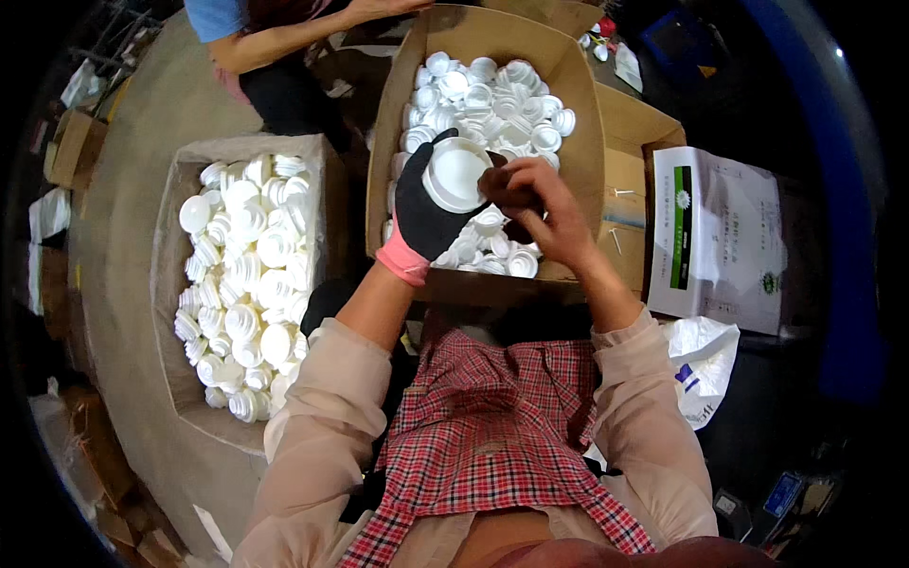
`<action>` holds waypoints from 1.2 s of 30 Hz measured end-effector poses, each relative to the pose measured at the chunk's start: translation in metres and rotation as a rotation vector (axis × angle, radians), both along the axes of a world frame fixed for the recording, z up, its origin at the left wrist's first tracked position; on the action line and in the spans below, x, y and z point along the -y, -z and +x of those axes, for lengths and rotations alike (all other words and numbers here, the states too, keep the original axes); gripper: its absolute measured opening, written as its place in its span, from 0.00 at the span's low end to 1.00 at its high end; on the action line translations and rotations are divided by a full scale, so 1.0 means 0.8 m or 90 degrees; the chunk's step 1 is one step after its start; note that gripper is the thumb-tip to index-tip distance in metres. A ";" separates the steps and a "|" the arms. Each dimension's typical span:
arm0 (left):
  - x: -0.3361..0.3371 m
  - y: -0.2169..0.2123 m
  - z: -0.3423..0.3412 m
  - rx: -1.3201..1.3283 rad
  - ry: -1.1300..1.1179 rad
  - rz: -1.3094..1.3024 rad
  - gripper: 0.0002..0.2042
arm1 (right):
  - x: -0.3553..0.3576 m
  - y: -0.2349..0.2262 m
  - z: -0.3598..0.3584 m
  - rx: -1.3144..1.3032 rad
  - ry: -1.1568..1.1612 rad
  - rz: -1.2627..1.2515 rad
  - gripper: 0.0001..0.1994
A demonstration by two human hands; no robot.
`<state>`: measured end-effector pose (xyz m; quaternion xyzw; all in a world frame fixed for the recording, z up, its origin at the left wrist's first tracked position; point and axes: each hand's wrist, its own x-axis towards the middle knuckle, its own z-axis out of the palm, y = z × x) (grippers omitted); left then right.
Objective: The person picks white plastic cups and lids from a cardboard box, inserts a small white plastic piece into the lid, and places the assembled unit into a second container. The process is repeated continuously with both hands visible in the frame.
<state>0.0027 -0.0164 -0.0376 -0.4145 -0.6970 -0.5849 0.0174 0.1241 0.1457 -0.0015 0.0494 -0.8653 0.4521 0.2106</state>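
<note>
My left hand (423, 210), in a black glove with a pink cuff, grips a round white plastic lid (456, 174) by its edge, with the flat face up. At the lid's right rim is my right hand (538, 204), fingers curled together. Dark coverings wrap its fingertips; whether they pinch the rim or something small is hidden. Both hands are above a large cardboard box (585, 123) holding many loose white lids (507, 104). To the left stands a second, lined box (169, 275), filled with similar white lids (248, 275).
Beyond the left box another person (275, 47) sits with an arm stretched toward the large box. On the right are a cardboard tray (625, 142) with thin white pieces, a printed carton (724, 241) and a white plastic bag (703, 364). Cartons (95, 445) line the left edge.
</note>
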 end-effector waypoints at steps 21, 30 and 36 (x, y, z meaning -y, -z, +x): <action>-0.024 0.027 0.029 0.179 -0.026 0.107 0.22 | 0.034 0.065 -0.021 0.090 0.216 -0.081 0.11; -0.009 0.027 -0.012 0.007 -0.104 0.004 0.29 | -0.006 -0.029 0.028 0.114 0.244 0.016 0.12; -0.010 0.018 -0.012 0.241 -0.014 0.141 0.26 | -0.125 -0.020 0.037 0.365 0.157 0.042 0.14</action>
